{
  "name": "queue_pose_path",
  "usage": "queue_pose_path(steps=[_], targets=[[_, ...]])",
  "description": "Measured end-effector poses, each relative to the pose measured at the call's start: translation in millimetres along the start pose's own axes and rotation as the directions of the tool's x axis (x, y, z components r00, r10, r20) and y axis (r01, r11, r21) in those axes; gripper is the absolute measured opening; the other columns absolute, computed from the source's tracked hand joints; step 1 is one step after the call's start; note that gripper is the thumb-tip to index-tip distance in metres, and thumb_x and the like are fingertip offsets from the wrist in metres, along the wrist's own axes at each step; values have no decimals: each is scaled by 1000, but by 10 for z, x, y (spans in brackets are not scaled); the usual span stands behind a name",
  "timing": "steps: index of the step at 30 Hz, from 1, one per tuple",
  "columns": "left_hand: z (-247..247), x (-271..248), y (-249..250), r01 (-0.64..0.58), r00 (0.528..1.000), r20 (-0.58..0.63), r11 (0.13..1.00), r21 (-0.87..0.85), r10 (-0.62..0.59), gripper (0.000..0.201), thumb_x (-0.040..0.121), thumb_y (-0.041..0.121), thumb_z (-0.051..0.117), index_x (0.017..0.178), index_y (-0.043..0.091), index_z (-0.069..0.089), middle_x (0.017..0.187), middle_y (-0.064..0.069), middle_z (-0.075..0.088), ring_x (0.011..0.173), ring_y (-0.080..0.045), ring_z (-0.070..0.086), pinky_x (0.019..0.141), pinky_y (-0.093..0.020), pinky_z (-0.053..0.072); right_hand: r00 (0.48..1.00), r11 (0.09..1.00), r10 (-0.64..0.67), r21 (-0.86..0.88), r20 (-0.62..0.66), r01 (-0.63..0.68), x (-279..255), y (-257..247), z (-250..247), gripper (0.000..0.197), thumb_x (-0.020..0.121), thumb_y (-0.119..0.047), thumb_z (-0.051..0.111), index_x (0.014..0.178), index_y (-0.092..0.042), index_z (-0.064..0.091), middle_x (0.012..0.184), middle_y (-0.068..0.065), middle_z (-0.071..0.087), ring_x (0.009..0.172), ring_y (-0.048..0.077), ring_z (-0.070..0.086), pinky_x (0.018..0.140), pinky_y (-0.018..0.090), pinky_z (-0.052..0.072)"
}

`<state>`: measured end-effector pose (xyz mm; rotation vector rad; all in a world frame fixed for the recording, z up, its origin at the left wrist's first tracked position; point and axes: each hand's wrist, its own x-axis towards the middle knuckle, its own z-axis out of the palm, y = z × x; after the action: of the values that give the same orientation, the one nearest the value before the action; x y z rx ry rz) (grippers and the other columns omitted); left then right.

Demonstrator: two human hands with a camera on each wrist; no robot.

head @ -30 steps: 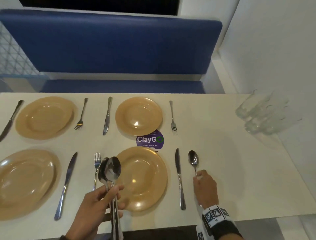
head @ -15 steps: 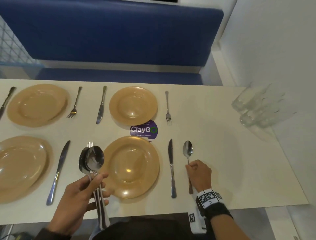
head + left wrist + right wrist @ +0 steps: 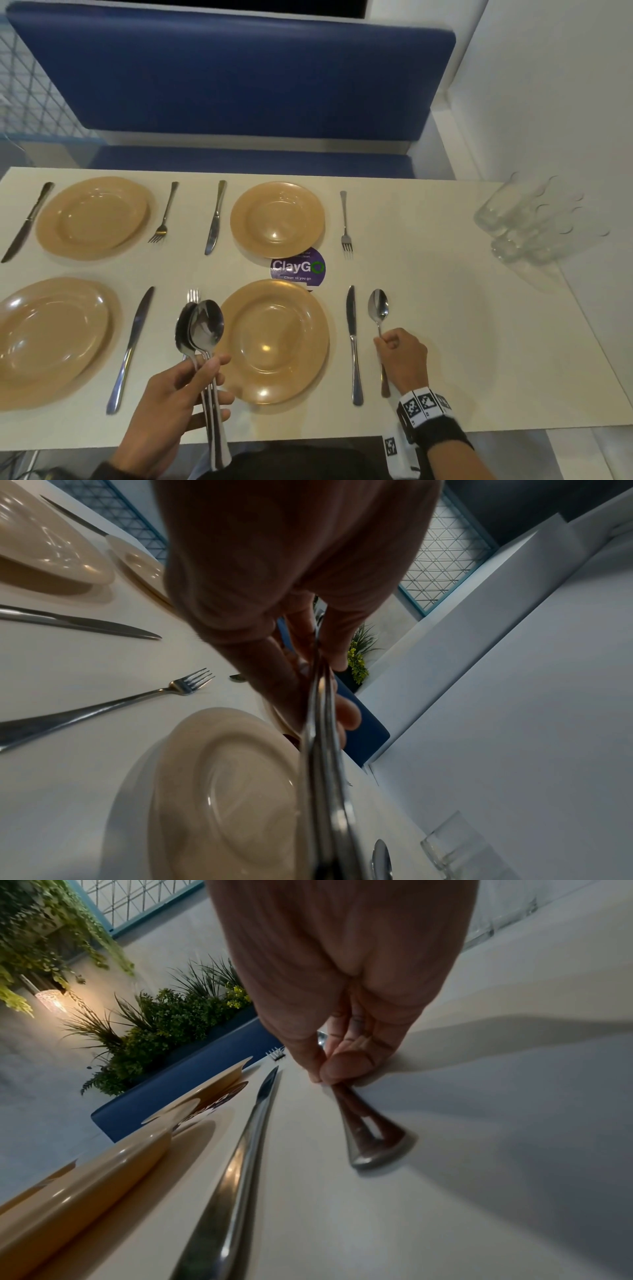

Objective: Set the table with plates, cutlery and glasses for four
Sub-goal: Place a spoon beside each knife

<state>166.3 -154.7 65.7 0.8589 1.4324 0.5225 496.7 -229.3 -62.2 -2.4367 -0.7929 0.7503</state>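
Four tan plates lie on the white table point(image 3: 445, 342), each with a knife and a fork beside it. My left hand point(image 3: 205, 373) grips a bundle of spoons point(image 3: 205, 329) by the handles, above the fork point(image 3: 193, 294) left of the near right plate point(image 3: 274, 342). In the left wrist view the spoon handles point(image 3: 322, 777) run down past that plate point(image 3: 219, 791). My right hand point(image 3: 400, 356) pinches the handle of a single spoon point(image 3: 377, 308) that lies flat on the table, just right of the knife point(image 3: 352, 342). The right wrist view shows thumb and fingertip point(image 3: 339, 1066) pinched on the spoon handle point(image 3: 369, 1134).
A cluster of clear glasses point(image 3: 527, 222) stands at the far right against the white wall. A purple sticker point(image 3: 298, 267) sits between the two right plates. A blue bench point(image 3: 222, 85) runs behind the table. The near table edge is by my wrists.
The head view shifted a little. My right hand stays on the spoon's handle beside the knife, and my left hand keeps hold of the spoon bundle.
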Motion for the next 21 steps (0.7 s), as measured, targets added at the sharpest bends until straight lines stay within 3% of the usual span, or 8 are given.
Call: queue_pose_path(steps=[8,10,12,15,16,18,21], targets=[[-22,1,23,7,1000,-23,1000,-1,-7,30,83,30,68,102,8,75,85,-19,65,76,-40,72,75,-54,61,1000,999,15,41,5,-15,-54,-51,-54,14,88,-26,71,84,-16,62,75,-4,64,66,6,57,56,12,33],[-37,7,22,15,1000,-27,1000,-13,-15,36,78,34,69,100,6,75,86,-19,65,76,-40,71,74,-53,61,1000,999,21,36,14,-21,-74,-78,-75,14,89,-26,70,85,-16,61,75,-4,63,65,5,56,56,11,32],[-60,8,10,22,999,-24,999,-43,-23,28,84,29,68,100,7,76,90,-19,64,79,-39,72,70,-50,62,1000,999,16,48,-1,-16,-119,-130,-144,13,91,-24,68,86,-15,61,75,-4,61,64,4,55,55,10,32],[-96,-4,-44,67,997,39,994,-85,-64,19,94,14,63,104,5,77,86,-17,63,83,-34,70,70,-51,61,986,986,-149,61,-81,154,-286,-360,-271,10,92,-24,67,84,-21,61,71,-6,60,65,6,57,58,14,38],[-89,-12,-61,100,993,71,991,-84,-94,19,95,11,62,104,4,77,83,-17,65,83,-32,68,72,-52,61,974,974,-221,44,-40,223,-387,-498,-303,11,92,-26,67,82,-25,61,70,-7,61,65,6,57,59,16,41],[-45,-22,-75,163,980,129,984,-75,-152,17,94,8,64,101,2,78,79,-18,68,82,-29,67,77,-52,60,923,946,-319,13,216,324,-654,-850,-305,13,90,-33,67,78,-30,62,69,-9,64,65,5,60,60,15,45],[19,-26,-93,189,965,193,981,-38,-179,14,92,9,67,98,5,79,87,-16,75,84,-29,70,85,-52,56,697,919,-355,94,623,384,-1110,-1311,-104,20,83,-47,70,78,-27,70,77,-11,69,69,-1,59,63,14,46]])
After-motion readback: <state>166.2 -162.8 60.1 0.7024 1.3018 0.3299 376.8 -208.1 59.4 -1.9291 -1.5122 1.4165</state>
